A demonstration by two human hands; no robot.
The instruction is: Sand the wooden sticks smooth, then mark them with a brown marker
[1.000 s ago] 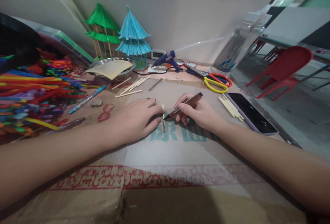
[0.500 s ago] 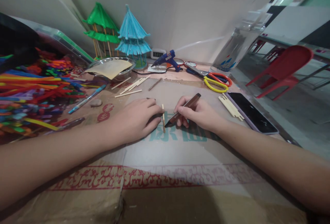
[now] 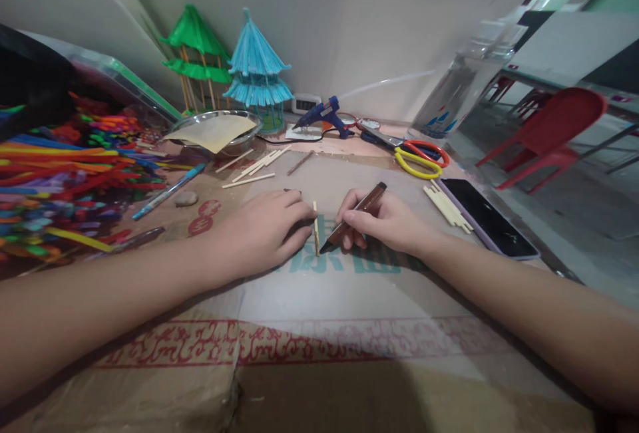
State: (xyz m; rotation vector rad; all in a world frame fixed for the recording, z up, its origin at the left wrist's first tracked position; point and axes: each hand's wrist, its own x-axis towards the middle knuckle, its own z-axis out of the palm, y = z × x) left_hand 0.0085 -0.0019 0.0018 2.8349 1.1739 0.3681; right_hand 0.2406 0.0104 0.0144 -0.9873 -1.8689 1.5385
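My right hand [image 3: 374, 219] is closed around a brown marker [image 3: 367, 202], its dark tip pointing down and left. The tip meets the lower part of a short thin wooden stick [image 3: 316, 223], which is partly coloured brown. At the stick's left side, my left hand [image 3: 277, 227] grips it with thumb and fingers, palm down over the cardboard. Beyond the left hand lie several plain sticks [image 3: 259, 163] and one brown stick [image 3: 300, 163]. A further bundle of pale sticks [image 3: 446, 205] is to the right of my right hand.
Colourful pipe cleaners [image 3: 60, 173] crowd the left side. Behind are a green pagoda model [image 3: 192, 40], a blue one [image 3: 257, 54], a metal bowl [image 3: 244, 132] and a glue gun [image 3: 324, 114]. Scissors [image 3: 422, 157], a phone [image 3: 492, 217] and a clear plastic container [image 3: 444, 97] stand right.
The marker and my right hand have shifted very slightly, the tip moving down along the stick. My left hand stays in place.
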